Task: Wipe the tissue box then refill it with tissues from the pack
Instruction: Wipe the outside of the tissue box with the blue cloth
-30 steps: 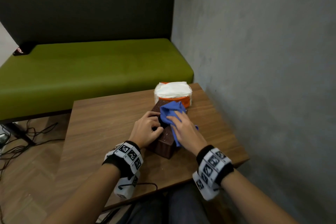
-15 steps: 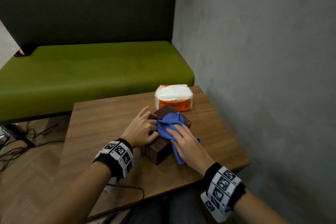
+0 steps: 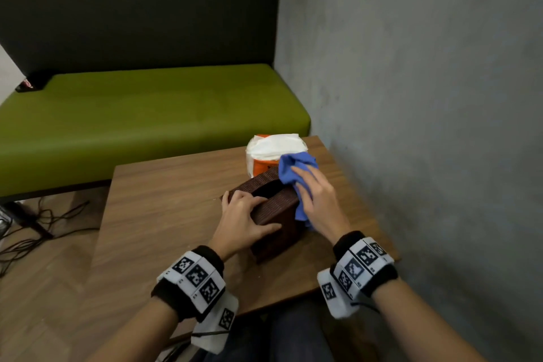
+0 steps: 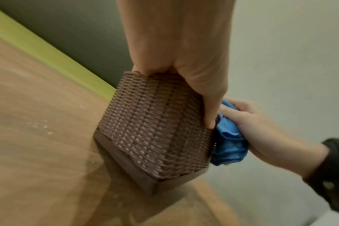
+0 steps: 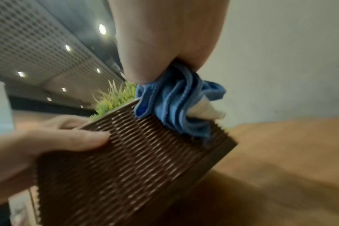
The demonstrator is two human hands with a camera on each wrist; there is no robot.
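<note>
A brown woven tissue box point(image 3: 274, 211) lies slantwise on the wooden table point(image 3: 164, 214). My left hand point(image 3: 246, 211) grips its near end, fingers over the top by the slot and thumb on the near side; the left wrist view shows the box point(image 4: 155, 130) under my left hand point(image 4: 184, 61). My right hand point(image 3: 314, 194) holds a bunched blue cloth point(image 3: 293, 167) against the box's far right side. In the right wrist view the cloth point(image 5: 174, 104) lies crumpled on the box point(image 5: 135, 160). Just behind the box sits the white and orange tissue pack point(image 3: 273, 150).
A grey wall point(image 3: 411, 97) runs close along the table's right edge. A green bench point(image 3: 147, 114) stands behind the table. Cables point(image 3: 29, 229) lie on the floor at the left. Pale crumbs point(image 4: 41, 125) dot the table beside the box.
My right hand has slid the blue cloth from the middle of the box's top to its far right side. My left hand has shifted to grip the near end.
</note>
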